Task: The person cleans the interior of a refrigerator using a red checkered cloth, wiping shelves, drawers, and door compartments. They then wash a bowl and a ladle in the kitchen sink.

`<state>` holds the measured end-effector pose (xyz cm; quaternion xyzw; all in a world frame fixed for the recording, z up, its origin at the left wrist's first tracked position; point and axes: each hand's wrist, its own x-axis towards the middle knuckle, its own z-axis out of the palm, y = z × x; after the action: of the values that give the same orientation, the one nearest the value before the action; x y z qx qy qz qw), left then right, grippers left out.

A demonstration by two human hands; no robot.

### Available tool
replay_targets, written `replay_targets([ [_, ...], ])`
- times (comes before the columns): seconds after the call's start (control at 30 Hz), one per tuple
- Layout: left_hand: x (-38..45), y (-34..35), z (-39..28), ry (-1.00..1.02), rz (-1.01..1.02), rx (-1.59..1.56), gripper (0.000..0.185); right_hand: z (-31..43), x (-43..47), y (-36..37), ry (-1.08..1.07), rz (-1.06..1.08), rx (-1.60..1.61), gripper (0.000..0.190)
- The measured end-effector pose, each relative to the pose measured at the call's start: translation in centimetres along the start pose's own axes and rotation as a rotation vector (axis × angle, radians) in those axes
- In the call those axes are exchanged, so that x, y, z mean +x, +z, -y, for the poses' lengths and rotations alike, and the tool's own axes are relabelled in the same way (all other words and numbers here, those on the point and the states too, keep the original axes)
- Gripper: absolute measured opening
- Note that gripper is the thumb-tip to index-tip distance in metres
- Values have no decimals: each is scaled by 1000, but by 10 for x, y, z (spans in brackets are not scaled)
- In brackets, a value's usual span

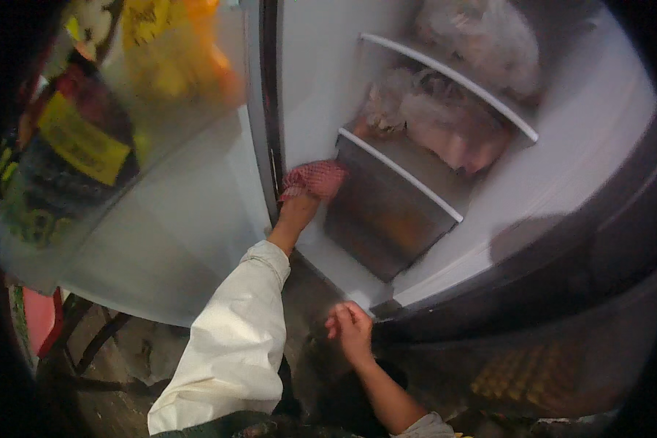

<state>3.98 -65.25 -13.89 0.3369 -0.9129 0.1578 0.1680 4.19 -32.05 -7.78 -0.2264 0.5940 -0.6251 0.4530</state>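
Note:
My left hand reaches into a refrigerator at the lower left of its interior. It holds a red checked cloth, which covers most of the fingers. The cloth lies by the white inner side wall, at the left end of a shelf with a white front trim. Below that trim sits a dark see-through drawer with something orange-brown blurred inside. Lower down, in front of the refrigerator's bottom edge, my right hand hangs with curled fingers and nothing visible in it.
Plastic bags of food lie on the middle shelf, and another clear bag is above. Left of the dark edge strip stands a pale panel, with a yellow bag and a dark printed bag. A yellowish bumpy object is blurred at lower right.

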Motion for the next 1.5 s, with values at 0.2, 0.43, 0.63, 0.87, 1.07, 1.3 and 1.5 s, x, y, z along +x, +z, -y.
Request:
replay_targets([
  [0.2,-52,113,-44,-16,-276,342,27,34,-36,-15,80,-67,94,23],
  [0.43,-106,138,-97,146,200,383,37,59,-73,-41,180,-155,162,21],
  [0.63,-97,196,-139,-169,451,-260,40,80,-77,-30,98,-197,227,21],
  [0.87,-99,110,-165,355,277,-1013,35,81,-62,-30,84,-164,232,22],
  [1.07,-116,123,-234,54,349,-939,41,87,-74,-26,77,-104,241,21],
  [1.3,-134,91,-161,326,401,-735,46,86,-85,-35,32,-182,208,22],
  [1.5,-104,68,-132,-86,259,-422,39,90,-96,-23,25,-121,194,24],
])
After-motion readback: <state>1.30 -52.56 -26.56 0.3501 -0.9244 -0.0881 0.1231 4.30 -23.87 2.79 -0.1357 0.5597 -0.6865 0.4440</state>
